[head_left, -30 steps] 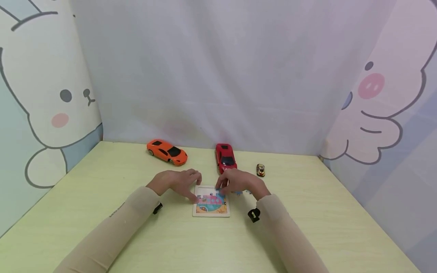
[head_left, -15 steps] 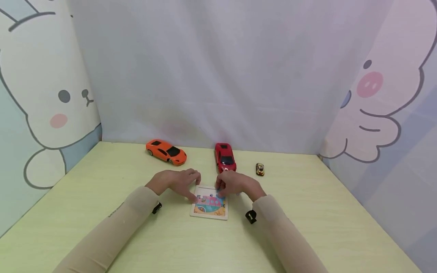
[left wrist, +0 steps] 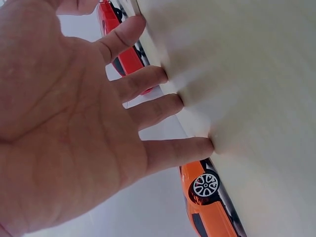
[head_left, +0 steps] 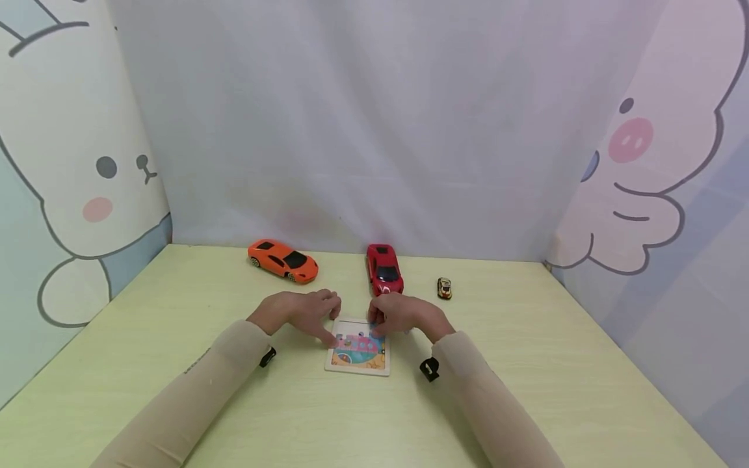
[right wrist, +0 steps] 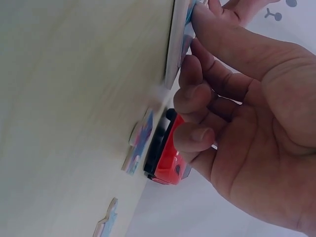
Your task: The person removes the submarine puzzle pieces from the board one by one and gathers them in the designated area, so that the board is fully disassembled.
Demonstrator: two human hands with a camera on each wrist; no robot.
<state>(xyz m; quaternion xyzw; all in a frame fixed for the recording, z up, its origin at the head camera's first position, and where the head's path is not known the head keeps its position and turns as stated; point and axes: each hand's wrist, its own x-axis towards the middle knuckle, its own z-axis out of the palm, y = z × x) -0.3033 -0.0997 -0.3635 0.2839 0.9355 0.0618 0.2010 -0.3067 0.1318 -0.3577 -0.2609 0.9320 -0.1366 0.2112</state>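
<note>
Pressing puzzle board (head_left: 358,364) mid-table | left hand (head_left: 304,312) flat, fingers straight, on left edge | right hand (head_left: 404,315) curled, pinching a piece at top-right corner, nearer the loose pieces (right wrist: 139,143)

Orange car (head_left: 283,260), red car (head_left: 384,269)

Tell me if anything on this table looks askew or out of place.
The puzzle board sits slightly rotated against the table edge, and loose puzzle pieces lie outside it beside the red car. Nothing looks spilled or damaged.
</note>
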